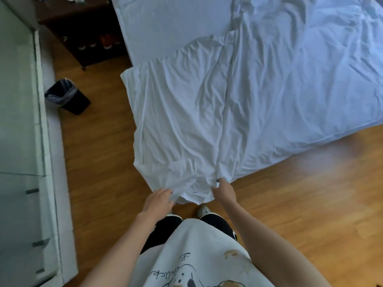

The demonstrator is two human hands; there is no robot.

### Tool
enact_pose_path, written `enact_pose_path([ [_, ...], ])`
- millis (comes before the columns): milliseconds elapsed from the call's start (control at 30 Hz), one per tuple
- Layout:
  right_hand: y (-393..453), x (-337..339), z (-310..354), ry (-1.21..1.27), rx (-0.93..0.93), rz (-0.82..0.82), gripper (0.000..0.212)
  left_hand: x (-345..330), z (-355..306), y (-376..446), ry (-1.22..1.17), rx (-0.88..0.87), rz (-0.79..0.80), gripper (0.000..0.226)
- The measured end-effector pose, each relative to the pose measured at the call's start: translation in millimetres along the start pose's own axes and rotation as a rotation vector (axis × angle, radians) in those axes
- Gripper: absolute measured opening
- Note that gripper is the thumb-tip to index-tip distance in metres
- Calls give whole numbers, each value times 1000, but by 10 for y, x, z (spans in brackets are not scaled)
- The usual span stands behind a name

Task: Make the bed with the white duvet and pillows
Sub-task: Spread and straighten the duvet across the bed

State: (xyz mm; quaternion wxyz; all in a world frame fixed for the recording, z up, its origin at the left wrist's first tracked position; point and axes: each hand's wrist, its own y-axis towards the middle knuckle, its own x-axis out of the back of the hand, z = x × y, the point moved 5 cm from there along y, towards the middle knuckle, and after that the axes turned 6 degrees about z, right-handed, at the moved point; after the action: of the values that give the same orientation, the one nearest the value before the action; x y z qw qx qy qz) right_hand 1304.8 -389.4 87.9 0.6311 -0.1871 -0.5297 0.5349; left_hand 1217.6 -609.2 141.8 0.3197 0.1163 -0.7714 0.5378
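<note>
Left hand (158,200) & right hand (224,191) each pinch the white sheet (182,125) corner, wood floor (310,193) under the grip, bed (300,79) beyond.

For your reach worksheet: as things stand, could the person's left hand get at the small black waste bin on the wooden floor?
Probably not: the left hand grips the white duvet, and the black waste bin stands well off.

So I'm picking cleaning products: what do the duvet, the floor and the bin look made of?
The duvet: soft matte white woven fabric, likely cotton, since it creases and drapes. The floor: wood or laminate planks, warm brown with a light sheen and plank seams. The bin: dark and rigid, probably plastic, with a thin liner bag.
</note>
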Motion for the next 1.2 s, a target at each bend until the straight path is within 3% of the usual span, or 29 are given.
enact_pose_path([
  [300, 133, -500, 618, -273, 6, -2, 46, 449, 1115, 241, -23, 5, 11, 37],
  [600, 280, -1488, 2443, -222, 5, -15, 45, 1411, 2951, 573, 131, -52, -28, 39],
  [800, 336, -1958, 3533, -223, 77, 22, 45, 1966, 4048, 764, 145, 26, 6, 38],
  [1000, 942, -1885, 4015, -185, 20, -29, 46, 2492, 4413, 1399, 185, -27, 51, 39],
  [1200, 1922, -1670, 4486, -45, -61, -108, 47, 3256, 4363, 2599, 292, -90, 95, 41],
])
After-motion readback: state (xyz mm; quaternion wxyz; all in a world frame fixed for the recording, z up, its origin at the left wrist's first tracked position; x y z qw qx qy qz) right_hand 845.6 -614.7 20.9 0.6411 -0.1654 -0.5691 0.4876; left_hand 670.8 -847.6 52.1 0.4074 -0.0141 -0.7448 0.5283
